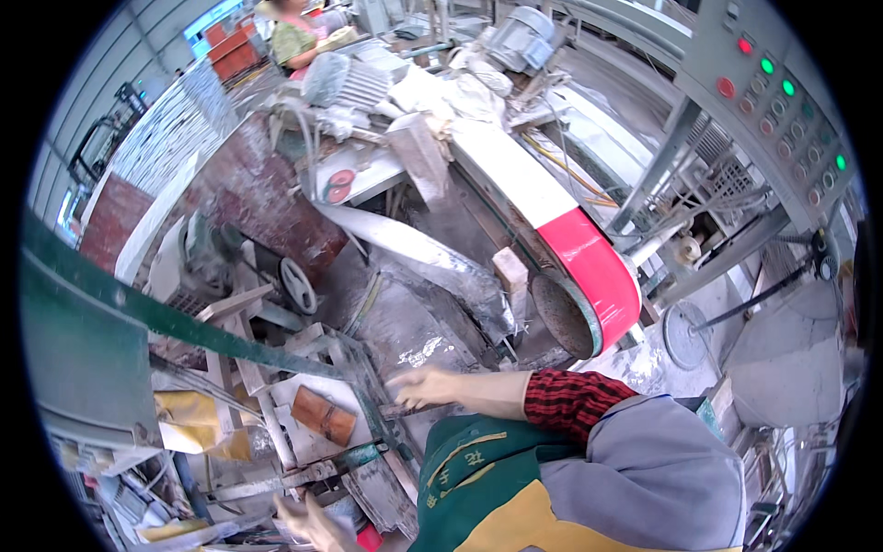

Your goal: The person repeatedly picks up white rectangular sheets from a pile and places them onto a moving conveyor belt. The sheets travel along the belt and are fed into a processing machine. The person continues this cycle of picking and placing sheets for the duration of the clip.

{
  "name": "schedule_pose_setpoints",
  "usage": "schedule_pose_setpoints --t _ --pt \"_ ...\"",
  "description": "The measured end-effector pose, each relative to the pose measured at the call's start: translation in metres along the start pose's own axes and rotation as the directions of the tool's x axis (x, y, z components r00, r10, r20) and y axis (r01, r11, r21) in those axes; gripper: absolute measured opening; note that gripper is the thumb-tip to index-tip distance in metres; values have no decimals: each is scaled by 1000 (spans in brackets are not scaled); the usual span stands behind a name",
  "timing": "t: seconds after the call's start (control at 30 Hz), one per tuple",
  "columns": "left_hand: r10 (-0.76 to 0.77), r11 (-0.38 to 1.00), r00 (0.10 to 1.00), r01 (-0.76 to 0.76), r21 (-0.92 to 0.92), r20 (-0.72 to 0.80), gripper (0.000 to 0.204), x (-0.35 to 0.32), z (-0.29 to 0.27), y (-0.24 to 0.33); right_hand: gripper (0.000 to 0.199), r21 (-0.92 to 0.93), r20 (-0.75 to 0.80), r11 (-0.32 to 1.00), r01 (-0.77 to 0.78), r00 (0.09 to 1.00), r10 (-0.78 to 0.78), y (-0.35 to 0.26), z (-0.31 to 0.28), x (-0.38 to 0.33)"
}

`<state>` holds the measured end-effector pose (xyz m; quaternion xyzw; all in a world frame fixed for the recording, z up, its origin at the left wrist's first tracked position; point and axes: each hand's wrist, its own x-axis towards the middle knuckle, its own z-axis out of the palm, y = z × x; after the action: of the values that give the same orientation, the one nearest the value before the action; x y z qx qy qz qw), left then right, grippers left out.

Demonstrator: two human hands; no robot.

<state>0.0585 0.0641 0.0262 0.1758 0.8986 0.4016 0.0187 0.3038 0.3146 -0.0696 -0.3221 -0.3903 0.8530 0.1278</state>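
My right hand [423, 387] reaches left over a grey, dust-covered metal frame [372, 391]. Its slightly blurred fingers point outward, with nothing visible in them. Lower down, at the bottom edge, my left hand [311, 523] has its thumb and fingers apart and looks bare. Between and left of the hands, a reddish-brown block [324, 416] lies on a pale board [305, 443]. A worn wooden plank [382, 492] slants just right of my left hand. Beyond my right hand is a wet, shiny grey surface [418, 322].
A white and red belt guard [593, 276] runs away at the right. A green beam [202, 327] crosses the left side near a handwheel [297, 285]. A control panel [773, 101] with lit green buttons stands at upper right. Another person [294, 37] is at the far left.
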Motion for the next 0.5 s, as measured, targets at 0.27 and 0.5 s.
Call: schedule_pose_setpoints --t 0.27,0.5 --pt "296 851 588 196 -487 753 52 -89 171 238 71 -400 -55 851 342 917 -394 -81 6 -98" --pt "601 792 377 -160 -589 705 46 -114 194 277 62 -71 -723 704 707 450 -524 -78 -130 -154"
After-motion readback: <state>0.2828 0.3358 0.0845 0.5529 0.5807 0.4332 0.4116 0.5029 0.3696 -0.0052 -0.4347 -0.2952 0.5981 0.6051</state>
